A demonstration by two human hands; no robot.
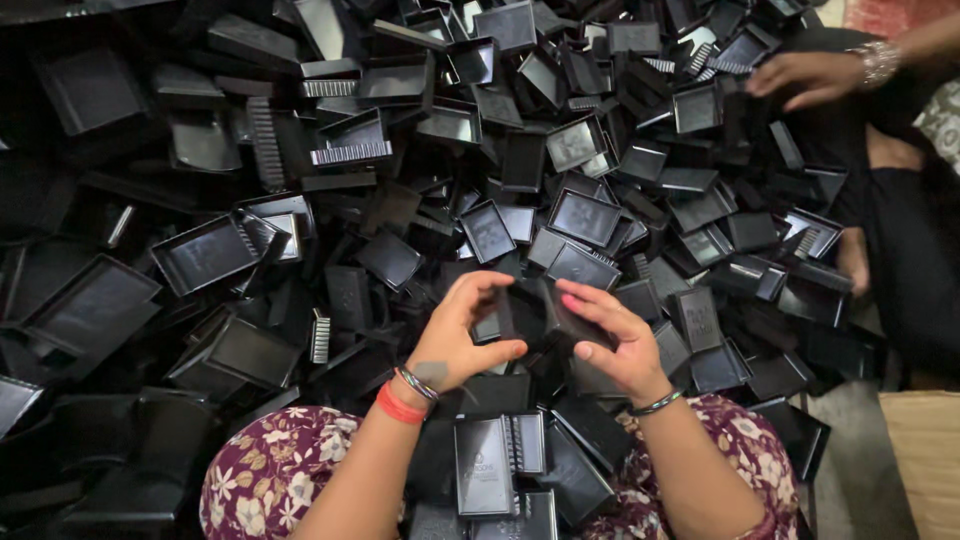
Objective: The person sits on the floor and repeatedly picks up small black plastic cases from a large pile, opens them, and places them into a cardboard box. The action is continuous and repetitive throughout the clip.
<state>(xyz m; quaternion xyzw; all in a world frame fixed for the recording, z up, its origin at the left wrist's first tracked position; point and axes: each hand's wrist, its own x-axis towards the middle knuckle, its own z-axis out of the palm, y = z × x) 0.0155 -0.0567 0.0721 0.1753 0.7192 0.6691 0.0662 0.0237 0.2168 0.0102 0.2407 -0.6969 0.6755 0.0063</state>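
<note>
My left hand point(462, 340) and my right hand point(612, 335) meet over my lap, both gripping the same small black plastic box part point(530, 312) between their fingers. The piece is partly hidden by my fingers. Around and beyond my hands spreads a large heap of black plastic trays and lids point(480, 150). A finished-looking black case with a ribbed edge point(485, 465) lies on my lap between my knees, with more black pieces beside it.
Another person's hand with a bracelet point(815, 75) reaches into the heap at the top right; their dark-clothed legs point(905, 250) sit along the right side. A tan cardboard edge point(925, 460) shows at the bottom right. My floral-patterned clothing point(265, 470) covers my knees.
</note>
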